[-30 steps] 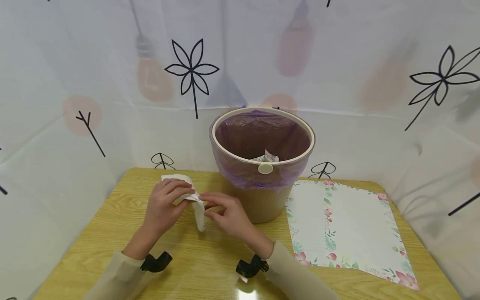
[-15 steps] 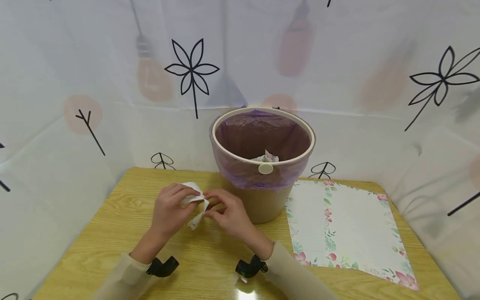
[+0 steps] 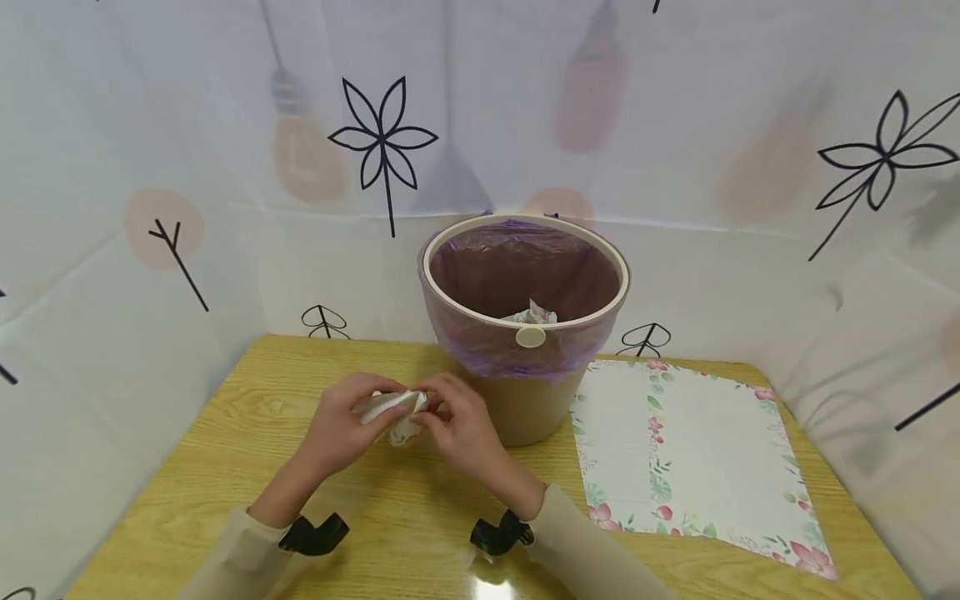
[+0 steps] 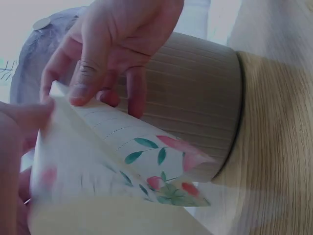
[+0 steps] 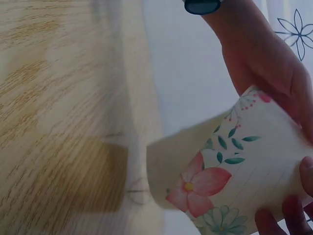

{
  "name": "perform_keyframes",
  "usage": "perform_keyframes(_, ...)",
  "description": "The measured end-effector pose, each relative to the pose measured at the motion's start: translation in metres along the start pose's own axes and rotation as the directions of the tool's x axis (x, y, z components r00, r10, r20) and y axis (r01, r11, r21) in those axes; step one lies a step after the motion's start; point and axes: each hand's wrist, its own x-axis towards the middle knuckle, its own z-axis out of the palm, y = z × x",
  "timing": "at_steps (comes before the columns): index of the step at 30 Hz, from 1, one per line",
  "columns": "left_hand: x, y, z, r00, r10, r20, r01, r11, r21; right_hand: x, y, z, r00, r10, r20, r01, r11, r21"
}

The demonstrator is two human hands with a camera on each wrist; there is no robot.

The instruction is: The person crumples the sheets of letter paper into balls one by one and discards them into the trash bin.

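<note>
Both hands hold a piece of floral-bordered, lined writing paper over the wooden table, left of the waste bin. My left hand pinches its left part between thumb and fingers. My right hand pinches the other side, close to the left fingertips. The left wrist view shows the paper folded over, with pink flowers and green leaves along one edge, and the right thumb pressing near its top corner. In the right wrist view a large pink flower marks the paper.
The bin has a purple liner under a cream rim ring, with crumpled paper inside. A flat floral sheet lies on the table at right. A small white scrap sits below the right wrist. A patterned curtain hangs behind.
My left hand has shifted right and a little down. The paper, earlier with a strip hanging down between the hands, is now bunched closer between them. The right hand has barely moved.
</note>
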Motion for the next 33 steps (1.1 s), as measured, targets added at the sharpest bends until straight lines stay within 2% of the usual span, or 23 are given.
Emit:
perform_keyframes(4, -0.003, 0.0, -0.004, 0.997, -0.06, 0.055, 0.066, 0.991, -0.113, 0.0, -0.001, -0.001, 0.997, 0.059, -0.054, -0.058, 0.998, 0.015)
perform_keyframes(6, -0.004, 0.001, -0.006, 0.994, -0.071, 0.082, 0.083, 0.984, -0.155, -0.001, 0.0, -0.001, 0.994, 0.075, -0.076, -0.073, 0.997, 0.034)
perform_keyframes(10, -0.006, 0.0, -0.009, 0.989, -0.068, 0.129, 0.089, 0.982, -0.164, -0.002, 0.001, 0.0, 0.993, 0.058, -0.105, -0.056, 0.998, 0.02)
perform_keyframes(13, -0.006, -0.003, -0.009, 0.986, -0.075, 0.149, 0.097, 0.985, -0.141, -0.002, 0.002, 0.001, 0.993, 0.033, -0.114, -0.035, 0.999, -0.019)
perform_keyframes(16, -0.007, -0.005, -0.007, 0.984, -0.079, 0.162, 0.099, 0.988, -0.12, -0.003, 0.003, 0.003, 0.992, 0.03, -0.119, -0.031, 1.0, -0.005)
perform_keyframes(19, -0.007, -0.005, -0.006, 0.986, -0.07, 0.154, 0.086, 0.991, -0.1, -0.003, 0.002, 0.005, 0.991, 0.051, -0.123, -0.045, 0.998, 0.053)
perform_keyframes(24, -0.006, -0.005, -0.002, 0.995, -0.045, 0.083, 0.049, 0.998, -0.045, -0.003, -0.001, 0.007, 0.986, 0.122, -0.114, -0.106, 0.986, 0.132)
perform_keyframes(29, -0.005, -0.005, 0.002, 1.0, -0.01, 0.019, 0.009, 1.0, 0.022, -0.002, -0.01, 0.005, 0.976, 0.213, -0.045, -0.197, 0.951, 0.24)
perform_keyframes(33, -0.003, -0.004, 0.003, 0.999, 0.036, -0.013, -0.035, 0.997, 0.067, 0.002, -0.028, -0.002, 0.972, 0.234, 0.002, -0.224, 0.93, 0.29)
